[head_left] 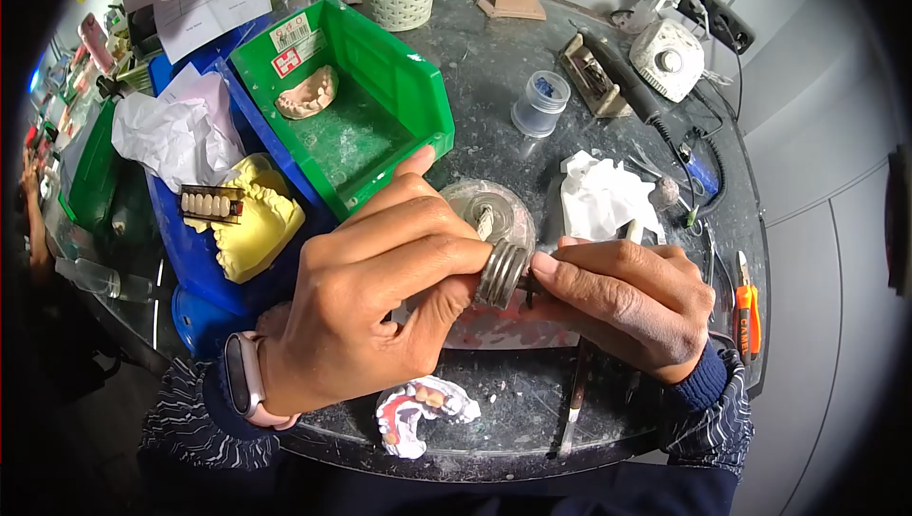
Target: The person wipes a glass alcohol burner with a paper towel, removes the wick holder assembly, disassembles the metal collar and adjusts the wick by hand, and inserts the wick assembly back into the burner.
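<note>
My left hand (380, 278) is closed, with its thumb and fingers pinching a small ribbed metal cylinder (502, 275). From the other side my right hand (627, 302) is closed, thumb and fingertips pinched at the cylinder's right end on a small dark part, mostly hidden. Just behind the fingers stands a round glass vessel (508, 204) with a whitish wick-like piece at its top. A reddish-stained surface (503, 330) shows beneath the hands. Below my left hand lies a white dental model (407, 432) with red wax and tooth-coloured pieces.
A green bin (418, 88) holds a beige dental cast (308, 94). Beside it, a blue bin (195, 255) carries a yellow cast (255, 231) and crumpled paper (176, 141). Rightward are white tissue (600, 200), a clear cup (541, 107), an orange cutter (749, 312) and a brush (573, 416).
</note>
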Motion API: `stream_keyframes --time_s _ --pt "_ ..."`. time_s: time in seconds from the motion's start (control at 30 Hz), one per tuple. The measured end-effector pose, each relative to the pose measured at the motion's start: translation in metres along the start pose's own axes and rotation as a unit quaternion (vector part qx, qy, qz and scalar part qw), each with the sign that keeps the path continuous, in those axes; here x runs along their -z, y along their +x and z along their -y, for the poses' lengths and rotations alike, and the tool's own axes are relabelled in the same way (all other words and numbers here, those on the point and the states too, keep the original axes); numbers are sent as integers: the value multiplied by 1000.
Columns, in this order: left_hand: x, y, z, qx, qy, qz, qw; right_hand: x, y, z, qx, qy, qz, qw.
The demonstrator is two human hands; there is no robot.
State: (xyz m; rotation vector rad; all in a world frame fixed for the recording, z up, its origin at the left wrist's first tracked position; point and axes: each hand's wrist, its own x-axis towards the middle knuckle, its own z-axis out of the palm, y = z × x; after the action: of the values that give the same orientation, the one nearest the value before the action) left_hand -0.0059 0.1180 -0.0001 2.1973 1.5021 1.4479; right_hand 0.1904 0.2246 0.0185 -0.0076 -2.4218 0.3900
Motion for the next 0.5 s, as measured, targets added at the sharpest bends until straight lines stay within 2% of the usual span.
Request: stream_keyframes --time_s 0.2,0.5 --pt "-4 -4 -2 -25 38 -13 999 -4 -8 -3 35 -18 11 999" --pt "-3 -2 -5 -8 26 -9 1000 -1 -7 -3 44 -52 10 998"
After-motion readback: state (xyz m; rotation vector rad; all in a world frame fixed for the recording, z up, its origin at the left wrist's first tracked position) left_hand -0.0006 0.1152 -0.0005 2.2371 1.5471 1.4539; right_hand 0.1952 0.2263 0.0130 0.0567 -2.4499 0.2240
